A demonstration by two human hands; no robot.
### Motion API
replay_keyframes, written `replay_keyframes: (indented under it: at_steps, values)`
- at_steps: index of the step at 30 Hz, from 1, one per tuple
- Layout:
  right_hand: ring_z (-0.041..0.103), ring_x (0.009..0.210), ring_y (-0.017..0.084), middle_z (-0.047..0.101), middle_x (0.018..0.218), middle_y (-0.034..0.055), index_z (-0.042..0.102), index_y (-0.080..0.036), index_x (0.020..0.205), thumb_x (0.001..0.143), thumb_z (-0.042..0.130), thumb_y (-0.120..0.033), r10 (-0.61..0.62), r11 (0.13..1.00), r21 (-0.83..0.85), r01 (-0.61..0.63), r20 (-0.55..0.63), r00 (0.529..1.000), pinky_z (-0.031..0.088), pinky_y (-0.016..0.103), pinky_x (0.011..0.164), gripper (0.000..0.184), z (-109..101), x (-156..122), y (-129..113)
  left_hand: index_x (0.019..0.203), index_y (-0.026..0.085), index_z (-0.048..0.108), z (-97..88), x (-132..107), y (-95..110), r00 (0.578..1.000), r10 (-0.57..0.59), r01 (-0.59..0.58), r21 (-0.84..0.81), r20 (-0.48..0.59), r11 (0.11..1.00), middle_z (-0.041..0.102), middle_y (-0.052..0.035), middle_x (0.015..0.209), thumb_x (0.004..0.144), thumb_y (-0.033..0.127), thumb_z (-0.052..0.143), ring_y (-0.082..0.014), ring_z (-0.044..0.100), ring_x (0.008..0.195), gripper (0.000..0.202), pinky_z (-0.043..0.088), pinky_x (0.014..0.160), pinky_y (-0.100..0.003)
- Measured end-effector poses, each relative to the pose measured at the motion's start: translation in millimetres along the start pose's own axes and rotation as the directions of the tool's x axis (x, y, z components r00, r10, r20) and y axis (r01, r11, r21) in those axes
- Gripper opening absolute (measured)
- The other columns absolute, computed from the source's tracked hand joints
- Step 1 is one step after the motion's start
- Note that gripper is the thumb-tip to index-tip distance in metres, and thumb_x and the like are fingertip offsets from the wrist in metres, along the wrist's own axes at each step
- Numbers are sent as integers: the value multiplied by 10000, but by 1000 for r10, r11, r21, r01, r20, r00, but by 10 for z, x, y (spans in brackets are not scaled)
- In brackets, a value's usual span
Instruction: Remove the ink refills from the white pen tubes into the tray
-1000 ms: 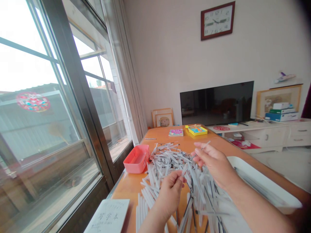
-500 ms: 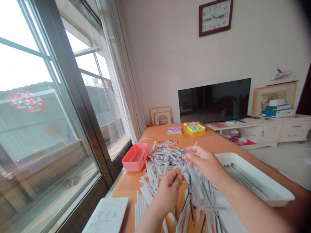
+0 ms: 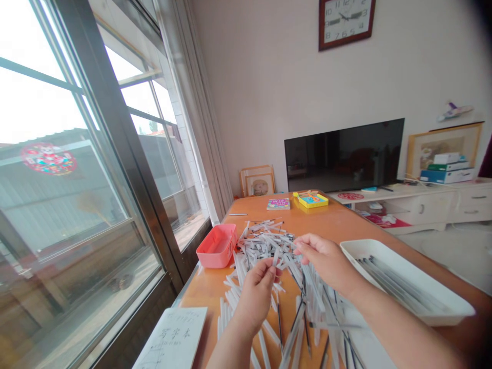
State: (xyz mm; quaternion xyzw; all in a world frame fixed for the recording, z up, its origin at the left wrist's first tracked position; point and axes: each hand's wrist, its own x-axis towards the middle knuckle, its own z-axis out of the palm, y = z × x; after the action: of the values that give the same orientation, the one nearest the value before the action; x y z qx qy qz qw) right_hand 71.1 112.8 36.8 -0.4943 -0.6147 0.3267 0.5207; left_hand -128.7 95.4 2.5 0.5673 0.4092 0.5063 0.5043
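Observation:
My left hand [image 3: 258,292] pinches a translucent pen barrel [image 3: 275,256] that points up above the thumb. To its right, my right hand [image 3: 319,256] has thumb and fingertips drawn together over the pile; what they hold, if anything, I cannot make out. Under and around both hands spreads a heap of clear pen barrels [image 3: 235,297] mixed with thin refills [image 3: 280,320] that show dark ink. Beside my right forearm stands a white tray [image 3: 442,319] holding several long clear pens [image 3: 392,279] with dark tips, laid side by side.
A pink plastic basket [image 3: 215,256] stands left of the heap, by the window. A notebook [image 3: 172,338] lies at the near left. Farther back on the orange table [image 3: 253,209] are a pen [image 3: 238,214], a colourful booklet [image 3: 278,204] and a yellow box [image 3: 313,201].
My hands have moved apart; the left shifted left with a pen barrel. The thin tube that stretched between both hands no longer shows there. The view has turned slightly.

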Motion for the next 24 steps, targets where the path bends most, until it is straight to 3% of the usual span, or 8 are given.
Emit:
replay_keyframes:
  at_steps: [3,5,10,18,24]
  values:
    - [628,738,184,698,769,-10,696,-235,893,909,526,-386,-67,960,-264,92,103,992,442,270,674,228,120,-32,119,1071,173,724,-70,8,-2,994,-22,14,-75,-105,997,696,-75,913,841,435,687,-179,587,816,350,442,783,-295]
    - [632,784,185,704,813,-8,693,-244,841,892,519,-314,-99,897,-407,172,195,976,424,266,699,195,221,-76,189,1089,175,722,-108,19,-33,990,-32,11,-153,-136,988,690,-66,907,835,424,701,-165,584,809,356,437,780,-280]
    - [640,868,189,715,904,13,709,-254,823,833,538,-196,-46,760,-607,235,310,950,380,267,744,180,370,-162,305,1058,162,712,-188,73,-123,986,-44,-14,-338,-162,941,671,-57,870,813,397,729,-132,558,746,340,416,712,-254]
    - [637,813,184,706,854,-3,670,-260,822,839,513,-202,9,698,-684,212,304,953,337,261,673,168,231,-153,300,993,161,681,-287,105,-91,959,-99,-12,-387,-266,922,678,-53,895,725,380,765,-119,562,717,356,405,660,-243]
    - [661,894,210,724,1015,20,697,-291,961,863,483,-218,45,573,-813,105,159,986,339,276,668,247,-58,16,278,939,163,657,-381,100,-91,950,-64,-59,-378,-307,924,680,-58,912,757,319,714,-123,565,744,247,406,660,-245]
